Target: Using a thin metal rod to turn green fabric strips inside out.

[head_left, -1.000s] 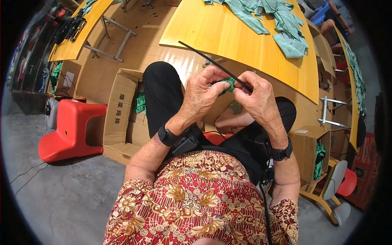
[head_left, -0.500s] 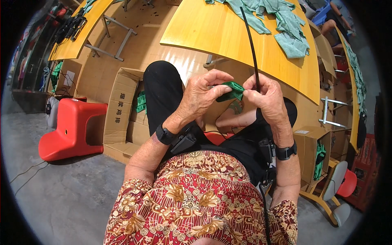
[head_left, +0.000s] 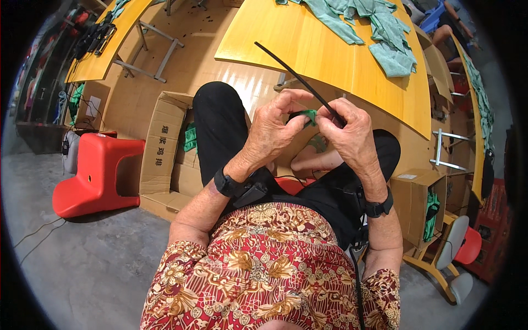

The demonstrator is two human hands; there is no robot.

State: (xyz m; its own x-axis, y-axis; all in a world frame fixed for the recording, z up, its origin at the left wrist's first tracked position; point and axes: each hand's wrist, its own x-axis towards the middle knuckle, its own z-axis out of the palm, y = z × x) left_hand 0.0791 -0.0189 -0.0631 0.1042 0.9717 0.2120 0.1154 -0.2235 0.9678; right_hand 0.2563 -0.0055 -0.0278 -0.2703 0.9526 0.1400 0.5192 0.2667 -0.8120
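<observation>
Left hand [head_left: 272, 132] pinches small green piece [head_left: 309, 115] over lap. Right hand [head_left: 346, 129] grip clenched on thin black strip [head_left: 291, 74], touching piece. Risk: strip slips from pinch, springs away. Beyond: yellow tabletop [head_left: 308, 44], green cloths [head_left: 374, 27].

Short-sleeved shirt [head_left: 264, 269], red with gold and cream floral print. Black trousers [head_left: 220, 126]. Black band with small black unit on left wrist [head_left: 226, 182]; black band on right wrist [head_left: 379, 208]. Thin black cable [head_left: 356, 275] along right side. Hands bare.
</observation>
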